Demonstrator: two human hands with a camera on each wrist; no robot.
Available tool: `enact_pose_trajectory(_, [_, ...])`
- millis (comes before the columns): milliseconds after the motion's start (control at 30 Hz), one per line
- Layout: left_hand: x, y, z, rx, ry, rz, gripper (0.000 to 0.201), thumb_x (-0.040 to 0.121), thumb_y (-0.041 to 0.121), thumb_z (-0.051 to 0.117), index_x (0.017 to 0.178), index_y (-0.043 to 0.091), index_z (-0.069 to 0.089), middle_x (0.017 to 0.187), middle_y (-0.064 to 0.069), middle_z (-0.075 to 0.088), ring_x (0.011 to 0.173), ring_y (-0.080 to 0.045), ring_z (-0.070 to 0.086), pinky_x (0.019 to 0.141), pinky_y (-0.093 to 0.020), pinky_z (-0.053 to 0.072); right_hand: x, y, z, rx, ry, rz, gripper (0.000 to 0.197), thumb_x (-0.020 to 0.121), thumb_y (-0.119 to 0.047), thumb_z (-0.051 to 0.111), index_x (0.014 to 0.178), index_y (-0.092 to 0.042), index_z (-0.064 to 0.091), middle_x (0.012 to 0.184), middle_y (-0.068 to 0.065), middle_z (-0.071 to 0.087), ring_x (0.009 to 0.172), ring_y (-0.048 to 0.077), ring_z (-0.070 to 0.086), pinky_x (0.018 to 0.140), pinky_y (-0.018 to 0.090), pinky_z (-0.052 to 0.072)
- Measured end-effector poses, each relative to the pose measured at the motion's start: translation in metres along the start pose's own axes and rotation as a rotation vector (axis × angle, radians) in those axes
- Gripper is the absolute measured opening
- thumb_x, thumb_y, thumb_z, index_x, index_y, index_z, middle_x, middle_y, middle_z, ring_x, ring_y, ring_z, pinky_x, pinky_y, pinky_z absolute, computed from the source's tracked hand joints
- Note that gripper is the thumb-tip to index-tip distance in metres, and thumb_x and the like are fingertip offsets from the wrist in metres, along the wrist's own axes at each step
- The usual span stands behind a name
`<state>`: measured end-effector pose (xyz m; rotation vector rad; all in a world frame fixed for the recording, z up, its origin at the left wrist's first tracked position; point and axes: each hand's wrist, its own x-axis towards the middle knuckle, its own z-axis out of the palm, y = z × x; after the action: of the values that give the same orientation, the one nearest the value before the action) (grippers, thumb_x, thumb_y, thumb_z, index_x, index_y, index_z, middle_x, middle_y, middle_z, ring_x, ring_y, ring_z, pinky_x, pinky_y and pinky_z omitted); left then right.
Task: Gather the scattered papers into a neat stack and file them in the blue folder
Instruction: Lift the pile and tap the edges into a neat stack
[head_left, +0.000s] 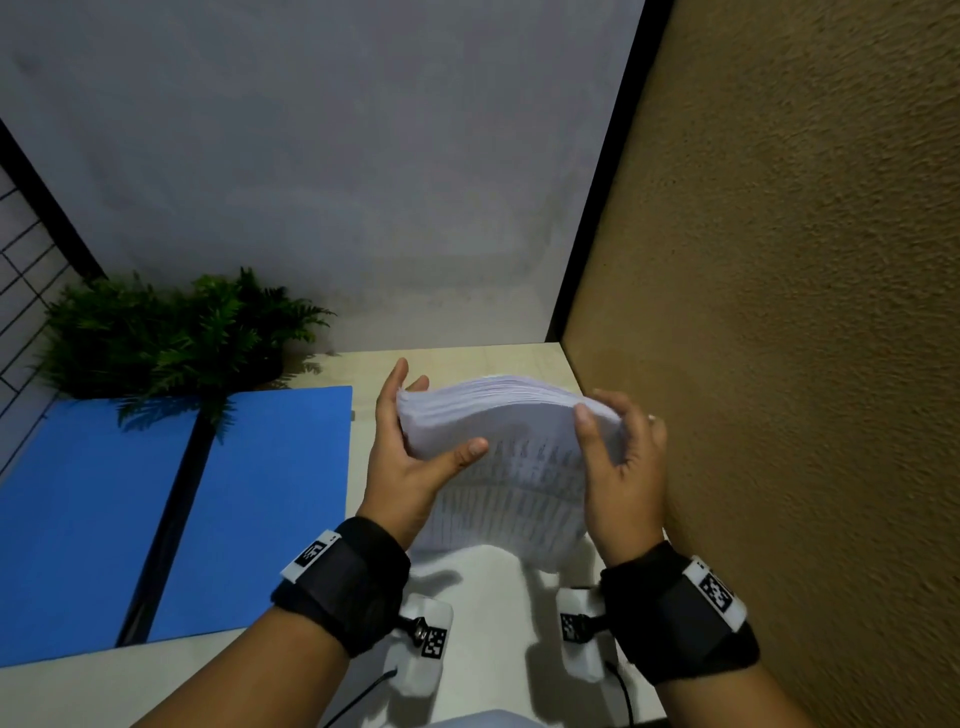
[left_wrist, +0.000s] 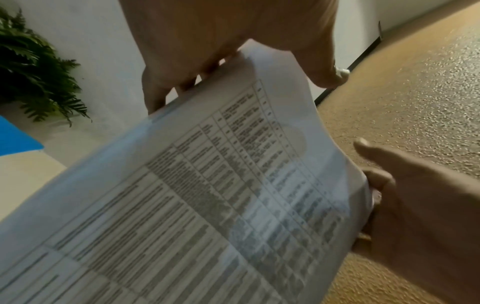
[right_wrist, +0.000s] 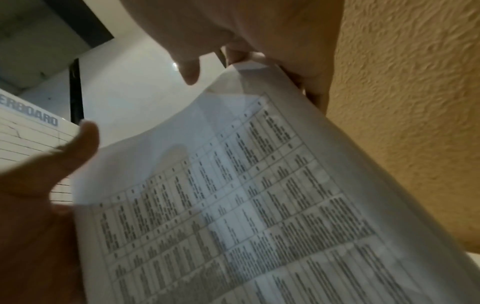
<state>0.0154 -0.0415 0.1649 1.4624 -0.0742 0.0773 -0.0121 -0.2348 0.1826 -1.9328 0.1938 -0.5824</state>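
A: Starting with the blue folder (head_left: 156, 499): it is lying open and flat on the pale table (head_left: 483, 613), left of the hands, both blue leaves facing up and a dark spine running between them.

B: And nothing is sitting inside it. A fern-like plant (head_left: 171, 332) is standing at its far edge, fronds hanging over the blue.

A: The stack of papers (head_left: 498, 447) is being held up above the table, right of the folder and well apart from it, close to the rough tan wall (head_left: 805, 312).

B: The left hand (head_left: 410, 457) is gripping the stack's left edge, thumb lying across the near face and fingers wrapping behind.

A: The right hand (head_left: 623, 467) is clamping the right edge the same way, thumb in front and fingers curling over the top corner.

B: How are the sheets looking?

A: White and thick, with the top edges fanning slightly, not flush. The stack is bowing between the two hands.

B: The left wrist view is showing the front page (left_wrist: 207, 195) printed with a ruled table of dense small text, too blurred to read.

A: The right wrist view is giving the same grid, the paper (right_wrist: 246, 205) curving, shadows of fingers showing through the sheet.

B: Black bands with printed markers are wrapping both wrists.
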Motion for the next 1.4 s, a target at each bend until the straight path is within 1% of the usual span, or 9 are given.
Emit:
enact_pose_trajectory(233, [0.003, -0.006, 0.002, 0.018, -0.023, 0.012, 0.114, 0.053, 0.044, 0.086, 0.146, 0.046, 0.020, 0.144, 0.005, 0.043, 0.128, -0.010, 0.049, 0.104, -0.031, 0.046, 0.006, 0.003, 0.001, 0.080, 0.043, -0.019, 0.044, 0.077, -0.060, 0.055, 0.117, -0.043, 0.055, 0.115, -0.025, 0.044, 0.108, -0.013, 0.047, 0.093, 0.025, 0.048])
enact_pose_trajectory(433, [0.010, -0.015, -0.001, -0.035, -0.040, -0.036, 0.118, 0.048, 0.044, 0.090, 0.146, 0.045, 0.023, 0.138, 0.008, 0.049, 0.125, -0.011, 0.052, 0.102, -0.034, 0.048, 0.011, 0.017, 0.004, 0.393, 0.007, 0.208, 0.099, 0.058, -0.062, 0.078, 0.141, -0.039, 0.031, 0.132, -0.006, 0.053, 0.121, 0.014, 0.056, 0.097, 0.041, 0.052])
enact_pose_trajectory(533, [0.017, -0.016, -0.001, -0.016, -0.037, -0.059, 0.099, 0.052, 0.035, 0.088, 0.138, 0.034, 0.040, 0.124, 0.015, 0.059, 0.112, -0.002, 0.059, 0.087, -0.023, 0.054, 0.011, 0.020, 0.008, 0.398, -0.084, 0.206, 0.087, 0.054, -0.053, 0.083, 0.130, -0.034, 0.044, 0.124, -0.007, 0.059, 0.115, 0.015, 0.060, 0.089, 0.038, 0.055])
enact_pose_trajectory(733, [0.038, -0.024, -0.003, 0.005, -0.040, -0.252, 0.052, 0.064, 0.010, 0.087, 0.110, 0.020, 0.065, 0.106, -0.005, 0.072, 0.105, -0.025, 0.065, 0.077, -0.029, 0.055, 0.036, 0.040, 0.013, 0.460, -0.258, 0.475, 0.063, 0.051, -0.012, 0.090, 0.109, -0.014, 0.067, 0.110, 0.012, 0.072, 0.109, 0.035, 0.065, 0.093, 0.054, 0.053])
enact_pose_trajectory(833, [0.045, -0.015, -0.006, -0.035, -0.006, -0.238, 0.050, 0.061, 0.008, 0.087, 0.106, 0.013, 0.068, 0.102, -0.009, 0.072, 0.099, -0.025, 0.066, 0.076, -0.032, 0.055, 0.045, 0.031, 0.007, 0.447, -0.271, 0.394, 0.045, 0.062, 0.006, 0.081, 0.101, -0.013, 0.069, 0.104, 0.013, 0.072, 0.105, 0.032, 0.066, 0.087, 0.041, 0.056])
enact_pose_trajectory(933, [0.044, -0.009, -0.013, -0.047, -0.021, -0.194, 0.061, 0.051, 0.018, 0.092, 0.107, 0.010, 0.069, 0.100, -0.008, 0.074, 0.095, -0.021, 0.069, 0.073, -0.029, 0.056, 0.045, 0.027, -0.004, 0.491, -0.297, 0.320, 0.044, 0.060, 0.001, 0.083, 0.095, -0.021, 0.069, 0.098, 0.005, 0.073, 0.098, 0.023, 0.068, 0.077, 0.030, 0.056])
enact_pose_trajectory(1067, [0.033, -0.018, -0.013, -0.018, -0.080, -0.192, 0.065, 0.057, 0.012, 0.090, 0.116, 0.014, 0.065, 0.108, -0.007, 0.073, 0.101, -0.022, 0.069, 0.078, -0.031, 0.058, 0.033, 0.028, -0.005, 0.499, -0.332, 0.354, 0.061, 0.055, -0.011, 0.090, 0.112, -0.019, 0.067, 0.110, 0.010, 0.072, 0.105, 0.026, 0.068, 0.087, 0.043, 0.057])
enact_pose_trajectory(1267, [0.029, -0.012, -0.009, -0.052, -0.018, -0.191, 0.047, 0.054, 0.014, 0.091, 0.096, 0.018, 0.072, 0.089, 0.000, 0.077, 0.087, -0.015, 0.071, 0.073, -0.030, 0.058, 0.030, 0.013, -0.001, 0.487, -0.200, 0.321, 0.048, 0.051, -0.012, 0.089, 0.095, -0.015, 0.069, 0.099, 0.011, 0.074, 0.100, 0.033, 0.070, 0.085, 0.045, 0.058])
enact_pose_trajectory(1400, [0.024, -0.009, -0.010, -0.050, -0.070, -0.179, 0.053, 0.055, 0.007, 0.089, 0.104, 0.015, 0.070, 0.094, -0.001, 0.077, 0.089, -0.013, 0.072, 0.070, -0.022, 0.056, 0.021, 0.009, -0.010, 0.285, -0.058, 0.110, 0.072, 0.055, -0.030, 0.090, 0.113, -0.045, 0.049, 0.118, -0.003, 0.057, 0.111, 0.017, 0.059, 0.089, 0.038, 0.055])
